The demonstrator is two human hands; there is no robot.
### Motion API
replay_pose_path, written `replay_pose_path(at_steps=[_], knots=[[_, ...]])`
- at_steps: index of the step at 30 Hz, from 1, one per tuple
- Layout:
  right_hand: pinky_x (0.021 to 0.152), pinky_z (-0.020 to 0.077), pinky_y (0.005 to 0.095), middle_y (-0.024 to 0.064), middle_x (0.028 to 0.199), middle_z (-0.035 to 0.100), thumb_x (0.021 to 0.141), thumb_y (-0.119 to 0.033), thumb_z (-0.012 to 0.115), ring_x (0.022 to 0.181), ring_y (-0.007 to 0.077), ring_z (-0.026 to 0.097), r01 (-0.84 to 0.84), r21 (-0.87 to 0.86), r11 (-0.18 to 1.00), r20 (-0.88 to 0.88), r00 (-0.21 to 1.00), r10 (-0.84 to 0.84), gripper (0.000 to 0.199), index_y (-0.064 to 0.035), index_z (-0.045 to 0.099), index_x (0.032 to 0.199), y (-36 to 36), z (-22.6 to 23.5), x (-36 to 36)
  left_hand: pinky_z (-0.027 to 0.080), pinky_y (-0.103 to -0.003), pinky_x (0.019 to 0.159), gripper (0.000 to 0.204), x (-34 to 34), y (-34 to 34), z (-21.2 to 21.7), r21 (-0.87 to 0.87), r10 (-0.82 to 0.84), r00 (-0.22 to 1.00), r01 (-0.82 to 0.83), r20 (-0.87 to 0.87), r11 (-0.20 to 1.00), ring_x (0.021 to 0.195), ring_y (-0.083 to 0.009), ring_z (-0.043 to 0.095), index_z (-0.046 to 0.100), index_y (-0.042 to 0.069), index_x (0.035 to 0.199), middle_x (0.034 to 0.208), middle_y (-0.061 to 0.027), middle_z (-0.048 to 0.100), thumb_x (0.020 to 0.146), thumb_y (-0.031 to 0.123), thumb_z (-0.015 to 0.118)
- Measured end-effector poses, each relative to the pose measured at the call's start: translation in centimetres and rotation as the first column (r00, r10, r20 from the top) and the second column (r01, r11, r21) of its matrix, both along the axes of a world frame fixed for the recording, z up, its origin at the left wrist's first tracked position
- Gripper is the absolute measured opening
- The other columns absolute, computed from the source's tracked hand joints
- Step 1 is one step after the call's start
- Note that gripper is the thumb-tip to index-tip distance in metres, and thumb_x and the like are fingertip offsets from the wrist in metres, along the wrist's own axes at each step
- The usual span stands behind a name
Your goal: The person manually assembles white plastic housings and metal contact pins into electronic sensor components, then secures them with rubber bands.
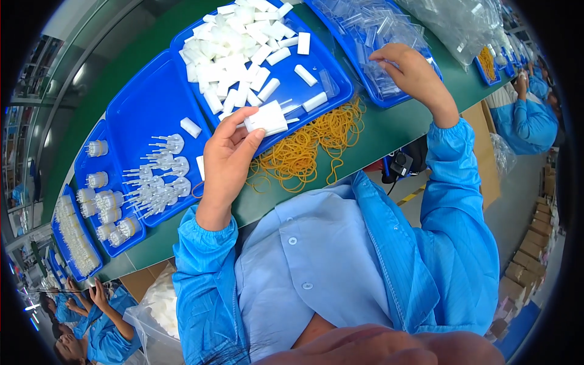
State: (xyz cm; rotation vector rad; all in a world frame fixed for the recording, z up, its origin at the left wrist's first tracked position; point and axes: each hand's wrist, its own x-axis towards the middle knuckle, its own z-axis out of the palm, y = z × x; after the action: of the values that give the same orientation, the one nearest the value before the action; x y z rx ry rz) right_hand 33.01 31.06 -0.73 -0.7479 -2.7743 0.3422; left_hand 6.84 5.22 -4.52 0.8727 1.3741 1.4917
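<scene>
- Light: bright, even, cool white from overhead; my view is well exposed across the bench.
- Shadows: soft and short, a faint one under my left hand (228,155) on the blue tray (146,103).
- Glare: pale sheen on the clear plastic bags (453,21) and white foam blocks (234,45), some detail washed out.
- Distortion: strong fisheye; table edge (365,131) bows, black corners ring the frame.
- Focus: centre sharp; rim figures soft, smeared.

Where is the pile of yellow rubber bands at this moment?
In the head view, the yellow rubber bands lie on the green table, just right of the left hand and below the blue tray of white blocks.
</scene>
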Motion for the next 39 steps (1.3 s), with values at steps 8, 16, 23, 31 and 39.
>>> replay_pose_path(at_steps=[8,16,23,31,39], knots=[[0.093,0.0439,0.0387,0.0109,0.111,0.058,0.075,-0.006,0.07,0.11,0.0309,0.052,-0.032,0.181,0.983,0.073,0.997,0.02,0.036,-0.0081,0.06,0.109,0.1,-1.7,0.6,0.049,-0.022,0.08,0.034,-0.1,-0.2,0.3,-0.12,-0.104,0.991,0.095,-0.079,0.988,0.094,-0.0131,0.061,0.057,0.002,0.12,0.107,-0.0098,0.062,0.087,0.001,0.063],[0.092,0.0436,0.0354,0.0093,0.106,0.059,0.075,-0.008,0.071,0.106,0.0286,0.054,-0.052,0.028,0.998,-0.06,0.997,0.054,0.03,-0.0066,0.059,0.102,2.5,-1.9,-0.1,0.047,-0.02,0.077,0.036,-0.4,0.0,1.0,0.034,0.025,1.0,-0.025,-0.002,0.999,0.093,-0.012,0.06,0.056,0.002,0.122,0.104,-0.0122,0.065,0.087,-0.001,0.063],[0.055,0.0438,0.0186,0.0014,0.087,0.066,0.088,-0.013,0.065,0.066,0.0053,0.057,-0.178,-0.62,0.764,-0.472,0.863,-0.183,0.02,-0.004,0.06,0.105,-1.6,2.2,-6.2,0.048,-0.026,0.086,0.043,-0.7,0.2,0.2,0.218,0.197,0.965,-0.232,0.174,0.948,0.106,-0.0188,0.059,0.049,-0.003,0.125,0.118,-0.0145,0.058,0.084,-0.007,0.063],[0.063,0.0482,0.0225,0.0057,0.085,0.063,0.092,-0.012,0.059,0.069,0.009,0.058,-0.529,-0.636,0.562,-0.645,0.764,-0.011,0.021,-0.0016,0.064,0.11,-3.9,-1.5,-12.9,0.047,-0.029,0.091,0.043,-1.5,0.8,0.0,0.274,0.288,0.941,-0.329,0.18,0.904,0.111,-0.022,0.057,0.048,-0.003,0.125,0.12,-0.0195,0.058,0.085,-0.008,0.062],[0.057,0.0449,0.0201,0.0026,0.08,0.056,0.092,-0.012,0.059,0.066,0.009,0.054,-0.577,-0.801,0.158,-0.598,0.787,-0.156,0.023,0.0,0.061,0.111,-5.0,-3.2,-13.4,0.048,-0.029,0.093,0.043,-1.5,0.7,-0.2,0.268,0.296,0.95,-0.312,0.1,0.911,0.112,-0.0228,0.057,0.048,-0.002,0.125,0.12,-0.0206,0.058,0.085,-0.008,0.062]])
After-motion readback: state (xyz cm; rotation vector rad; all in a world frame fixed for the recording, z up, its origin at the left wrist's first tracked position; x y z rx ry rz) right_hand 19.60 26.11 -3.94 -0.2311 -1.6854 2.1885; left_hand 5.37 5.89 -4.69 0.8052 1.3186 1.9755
